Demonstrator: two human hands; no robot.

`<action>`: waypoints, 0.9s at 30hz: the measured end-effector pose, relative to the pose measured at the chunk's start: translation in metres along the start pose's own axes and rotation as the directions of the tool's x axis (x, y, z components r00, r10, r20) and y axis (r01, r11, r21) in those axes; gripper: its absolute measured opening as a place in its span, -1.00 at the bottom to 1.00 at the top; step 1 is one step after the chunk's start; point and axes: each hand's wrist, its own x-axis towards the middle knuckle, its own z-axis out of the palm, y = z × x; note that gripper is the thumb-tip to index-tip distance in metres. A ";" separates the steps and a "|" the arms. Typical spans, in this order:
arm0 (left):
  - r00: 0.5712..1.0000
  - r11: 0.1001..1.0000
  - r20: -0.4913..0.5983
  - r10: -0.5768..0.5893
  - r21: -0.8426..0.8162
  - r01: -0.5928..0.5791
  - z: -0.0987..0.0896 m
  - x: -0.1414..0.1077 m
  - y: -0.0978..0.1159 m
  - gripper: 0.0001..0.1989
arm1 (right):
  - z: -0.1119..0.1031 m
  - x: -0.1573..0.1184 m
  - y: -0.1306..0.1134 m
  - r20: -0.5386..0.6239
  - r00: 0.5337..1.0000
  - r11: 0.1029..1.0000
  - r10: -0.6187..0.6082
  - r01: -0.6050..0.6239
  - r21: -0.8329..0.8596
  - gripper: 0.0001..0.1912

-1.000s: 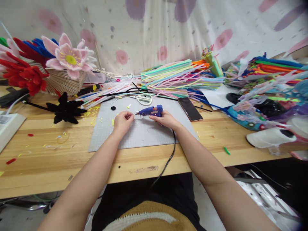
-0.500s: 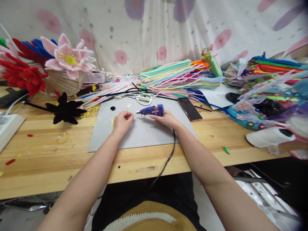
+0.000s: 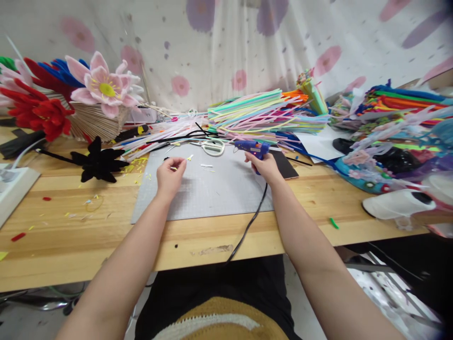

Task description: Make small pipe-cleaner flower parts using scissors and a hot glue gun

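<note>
My right hand (image 3: 266,167) grips a blue hot glue gun (image 3: 255,148) above the right side of the grey cutting mat (image 3: 219,200). The gun's black cord (image 3: 253,219) runs down over the table edge. My left hand (image 3: 171,174) is over the mat's left part, thumb and fingertips pinched together; anything between them is too small to make out. Small white pieces (image 3: 206,165) lie on the mat between my hands, with a little white-and-yellow piece (image 3: 190,157) just beyond my left fingertips. White-handled scissors (image 3: 214,148) rest at the mat's far edge.
A black fuzzy flower (image 3: 97,163) lies left of the mat, near yellow scraps. Bundles of pastel pipe cleaners (image 3: 247,108) pile up behind. A phone (image 3: 286,165) sits partly behind my right hand. At far left is a white power strip (image 3: 17,191); at right, a white bottle-like object (image 3: 398,204).
My right hand has carried the glue gun right, away from my left hand and over the phone's edge. My left hand has shifted slightly left. The white pieces between them are now uncovered.
</note>
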 end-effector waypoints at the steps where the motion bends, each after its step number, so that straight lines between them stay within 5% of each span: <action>1: 0.999 0.999 -0.051 0.015 -0.032 -0.017 -0.004 0.004 0.000 -0.84 | 0.000 0.004 0.005 -0.056 0.998 0.999 0.019 -0.021 -0.047 -0.50; 4: 0.980 0.993 -0.198 0.031 -0.109 -0.053 -0.015 0.017 -0.004 -0.84 | 0.005 0.010 0.013 -0.141 0.989 0.966 0.043 -0.078 -0.248 -0.45; 8: 0.944 0.980 -0.326 -0.044 -0.198 -0.023 -0.025 0.029 -0.012 -0.85 | 0.002 0.007 0.008 -0.085 0.996 0.887 0.004 -0.043 -0.461 -0.42; 13: 0.913 0.954 -0.343 -0.221 -0.269 0.130 -0.025 0.031 -0.011 -0.90 | -0.029 -0.007 -0.019 -0.047 0.998 0.666 0.050 -0.068 -0.743 -0.41; 16: 0.908 0.945 -0.331 -0.258 -0.282 0.166 -0.023 0.029 -0.010 -0.91 | -0.033 -0.016 -0.039 0.129 0.975 0.587 0.182 -0.003 -0.810 -0.65; 20: 0.909 0.943 -0.318 -0.269 -0.278 0.182 -0.023 0.028 -0.010 -0.91 | 0.013 -0.028 -0.060 0.396 0.916 0.722 -0.066 0.318 -0.615 -0.86; 24: 0.907 0.948 -0.328 -0.263 -0.265 0.179 -0.024 0.029 -0.010 -0.90 | 0.086 -0.036 -0.072 0.449 0.847 0.792 -0.283 0.471 -0.388 -0.86; 27: 0.901 0.951 -0.351 -0.254 -0.263 0.166 -0.025 0.029 -0.009 -0.90 | 0.129 -0.037 -0.078 0.489 0.771 0.752 -0.408 0.587 -0.299 -0.72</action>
